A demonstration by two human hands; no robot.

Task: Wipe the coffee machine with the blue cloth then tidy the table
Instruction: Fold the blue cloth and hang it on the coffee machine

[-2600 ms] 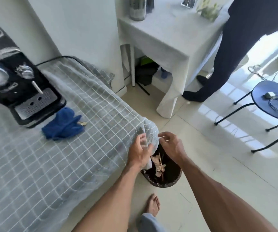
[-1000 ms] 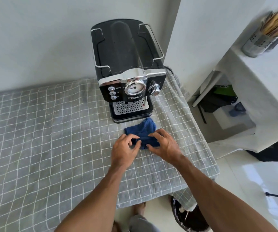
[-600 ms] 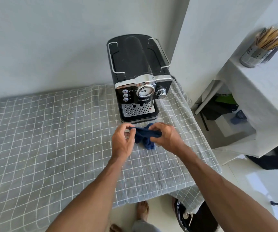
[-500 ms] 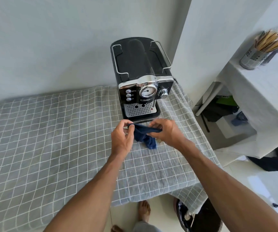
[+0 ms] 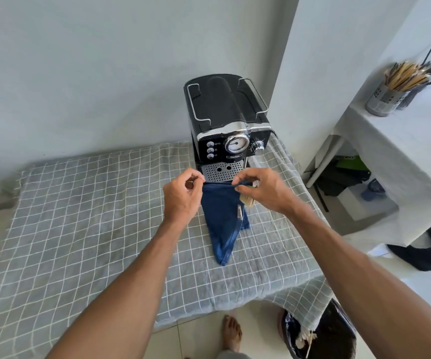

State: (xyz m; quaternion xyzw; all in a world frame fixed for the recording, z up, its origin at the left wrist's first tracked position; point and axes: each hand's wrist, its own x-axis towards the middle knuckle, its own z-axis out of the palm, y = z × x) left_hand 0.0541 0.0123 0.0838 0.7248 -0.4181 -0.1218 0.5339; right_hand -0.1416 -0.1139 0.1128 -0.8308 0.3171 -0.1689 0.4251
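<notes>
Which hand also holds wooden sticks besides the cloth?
The right hand: pale sticks poke out under its fingers; the left hand pinches only the blue cloth.

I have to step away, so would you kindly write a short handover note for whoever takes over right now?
Left hand: pinches the top edge of the blue cloth.
Right hand: pinches the same edge at the other end; something pale and wooden shows under it, unclear what.
Cloth: lifted in front of the coffee machine, hanging to a point above the checked tablecloth.
Bin: on the floor by the table corner, scraps inside.
Done: cloth picked up.
Left: whether the machine was wiped cannot be told; finish tidying the table.
</notes>
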